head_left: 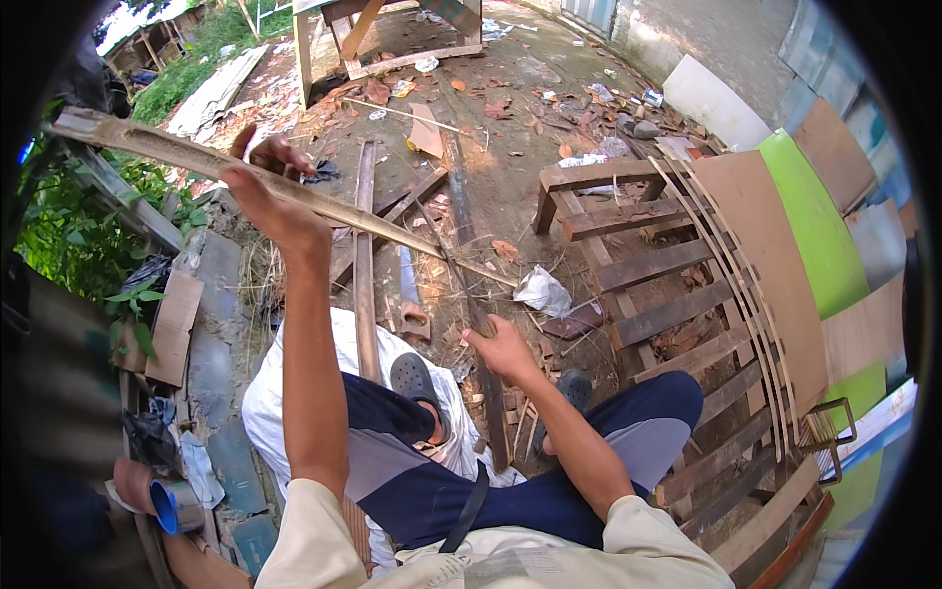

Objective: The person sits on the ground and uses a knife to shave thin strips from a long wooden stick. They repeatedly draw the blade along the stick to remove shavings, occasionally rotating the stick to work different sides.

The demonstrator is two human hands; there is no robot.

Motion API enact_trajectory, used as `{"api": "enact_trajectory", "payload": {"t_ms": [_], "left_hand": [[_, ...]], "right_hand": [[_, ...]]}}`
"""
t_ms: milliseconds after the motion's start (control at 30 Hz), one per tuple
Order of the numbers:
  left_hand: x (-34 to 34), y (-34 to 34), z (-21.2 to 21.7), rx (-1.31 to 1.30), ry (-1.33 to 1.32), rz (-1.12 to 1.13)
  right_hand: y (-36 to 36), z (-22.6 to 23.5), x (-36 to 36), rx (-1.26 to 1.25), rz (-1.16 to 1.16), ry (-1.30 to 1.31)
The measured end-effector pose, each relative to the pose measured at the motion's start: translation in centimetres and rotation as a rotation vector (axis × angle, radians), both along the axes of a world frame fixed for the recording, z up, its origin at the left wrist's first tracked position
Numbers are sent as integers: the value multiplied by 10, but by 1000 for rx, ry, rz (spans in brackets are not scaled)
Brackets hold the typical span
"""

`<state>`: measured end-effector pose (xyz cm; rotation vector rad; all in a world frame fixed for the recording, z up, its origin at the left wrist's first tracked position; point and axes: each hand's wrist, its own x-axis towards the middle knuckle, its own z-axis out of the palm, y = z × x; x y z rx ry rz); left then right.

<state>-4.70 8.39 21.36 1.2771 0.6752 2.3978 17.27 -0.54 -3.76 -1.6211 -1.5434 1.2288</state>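
My left hand [280, 196] is raised at the left, holding a long split wooden strip [392, 233] with the thumb on its near side and fingers on the far side. The strip slants from the upper left down to the ground near a crumpled white plastic bag [543, 292]. In front of me my right hand [504, 350] is closed around the near end of a long, thin, dark machete-like blade [453, 267]. Its far part crosses the strip; whether they touch I cannot tell. On the ground between them lies a handsaw [410, 285] with a wooden handle.
A slatted wooden frame [648, 280] lies at the right, with thin strips [741, 294] and a brown board [775, 265] along it. Planks [365, 245] and a dark beam [491, 412] lie around my feet on a white sheet [270, 398]. A wooden table [412, 61] stands at the back.
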Motion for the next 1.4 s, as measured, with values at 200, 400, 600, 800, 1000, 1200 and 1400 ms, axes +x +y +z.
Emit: {"api": "enact_trajectory", "payload": {"t_ms": [200, 400, 600, 800, 1000, 1200, 1400], "left_hand": [[-6, -11, -63, -119, -124, -136], [13, -27, -51, -248, -225, -94], [23, -46, -56, -230, -256, -168], [4, -47, -63, -256, -232, -87], [7, -59, -59, -262, -235, -128], [-7, -54, -67, -251, -295, -55], [-12, -58, -69, -287, -260, -83]], "right_hand": [[-17, 14, -14, 176, -23, -85], [-41, 88, -37, 95, 41, -60], [-18, 5, -5, -141, -22, -104], [-48, 64, -42, 27, 35, -157], [-28, -3, -7, -160, -45, -146], [-64, 59, -49, 13, 47, -107], [-28, -33, -22, -157, -94, -112]]}}
